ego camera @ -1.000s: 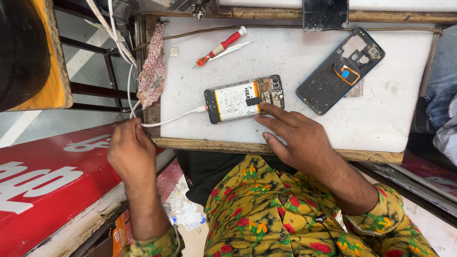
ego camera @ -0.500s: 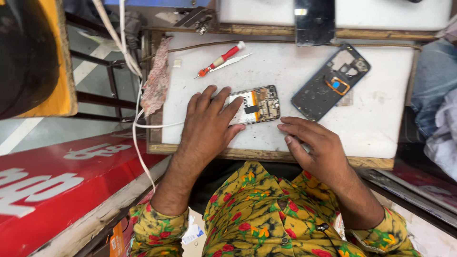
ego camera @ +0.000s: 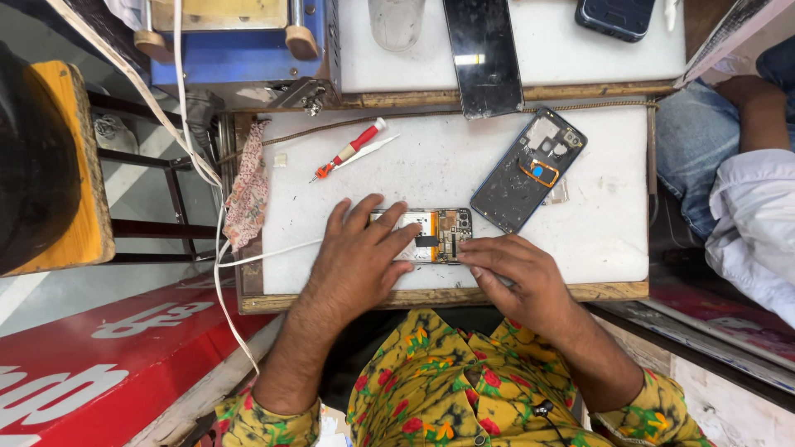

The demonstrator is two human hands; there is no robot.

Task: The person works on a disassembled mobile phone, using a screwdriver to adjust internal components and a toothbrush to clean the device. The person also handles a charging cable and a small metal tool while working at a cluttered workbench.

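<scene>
Pressing our left hand [ego camera: 356,265] flat, fingers spread, on the opened phone [ego camera: 435,234] mid-table [ego camera: 613,248], we steadied its edge with our right hand's [ego camera: 526,277] fingertips. Back cover [ego camera: 530,170] already lay off beside it; screwdriver [ego camera: 348,149] untouched; reassembly seemingly remained.

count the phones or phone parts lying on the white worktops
4. An opened phone lies under both hands; a back cover sits right of it; a dark screen panel and a dark phone lie on the far top. Others may be hidden beyond the picture's edge.
</scene>
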